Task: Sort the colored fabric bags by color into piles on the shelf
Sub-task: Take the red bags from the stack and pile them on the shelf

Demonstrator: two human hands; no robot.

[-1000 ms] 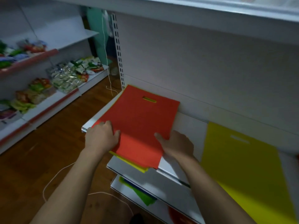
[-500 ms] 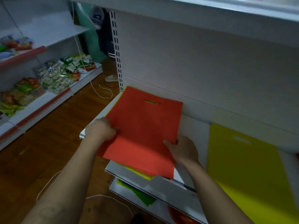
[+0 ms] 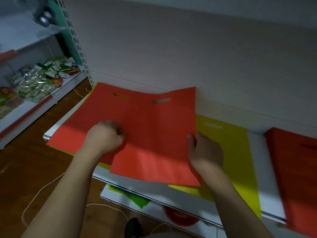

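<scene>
Your 2 hands pull 1 red bag off the mixed pile.

Your left hand and right hand pinch the top red bag. It has slid right since a moment ago, over the yellow bag, toward the red pile past your right hand.

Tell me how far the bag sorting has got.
Done: a yellow bag and a red pile lie sorted on the shelf. In hand: the right hand and left hand grip a red bag off the mixed stack. Left: that stack, with yellow edges showing beneath.
</scene>
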